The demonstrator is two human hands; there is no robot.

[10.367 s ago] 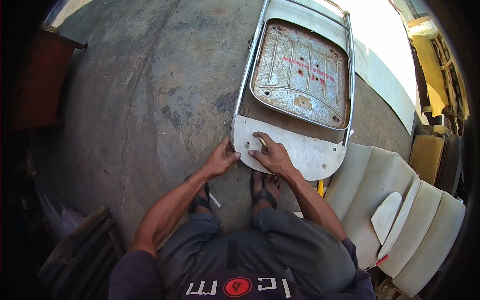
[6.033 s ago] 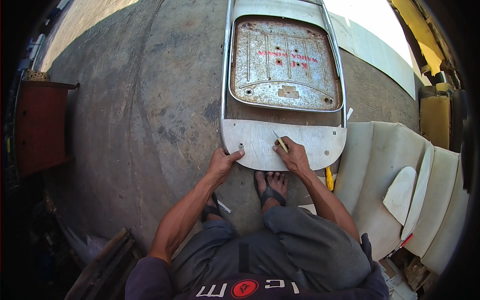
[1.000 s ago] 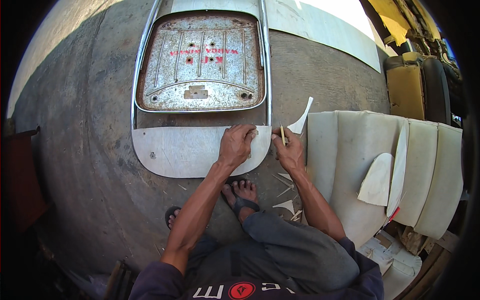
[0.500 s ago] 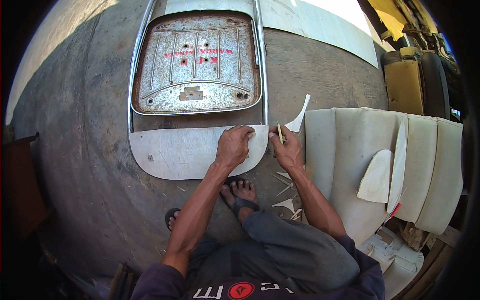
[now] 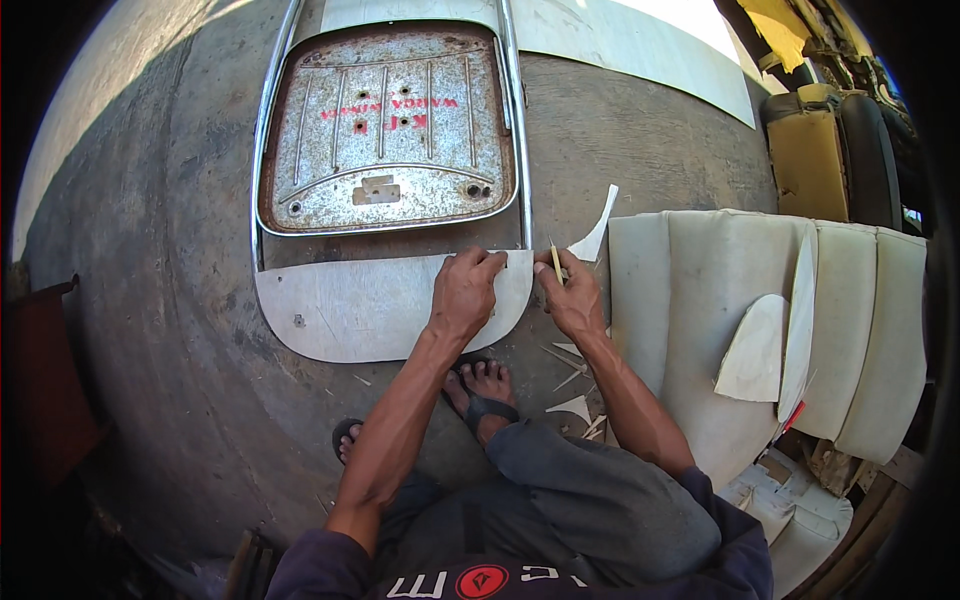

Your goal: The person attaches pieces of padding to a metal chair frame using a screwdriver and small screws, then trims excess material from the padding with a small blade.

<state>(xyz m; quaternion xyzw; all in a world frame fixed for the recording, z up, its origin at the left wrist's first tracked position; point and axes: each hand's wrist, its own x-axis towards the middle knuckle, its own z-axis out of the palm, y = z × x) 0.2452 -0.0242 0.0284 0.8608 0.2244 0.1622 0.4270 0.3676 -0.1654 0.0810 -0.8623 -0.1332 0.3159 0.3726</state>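
Observation:
A pale, flat panel (image 5: 370, 305) with rounded near corners lies across the near end of a chrome folding-chair frame (image 5: 260, 160). My left hand (image 5: 466, 292) bends over its right part, closed, with fingers at the far edge; the fingertips are partly hidden. Just off the panel's right end, my right hand (image 5: 574, 295) is closed around a slim yellow pencil (image 5: 557, 262), its dark point upward. A rusty metal seat pan (image 5: 390, 130) sits inside the frame beyond the panel.
A curved white offcut (image 5: 597, 228) and pale scraps (image 5: 573, 408) lie by my right arm. A cream padded seat cushion (image 5: 690, 300) fills the right side, with cut pieces (image 5: 755, 350) on top. A large pale sheet (image 5: 640, 55) lies at the far right. My sandalled foot (image 5: 482, 390) is near the panel.
The chair frame and panel appear slightly farther left, with the frame's near end lower in view. Both hands keep nearly the same places and grips.

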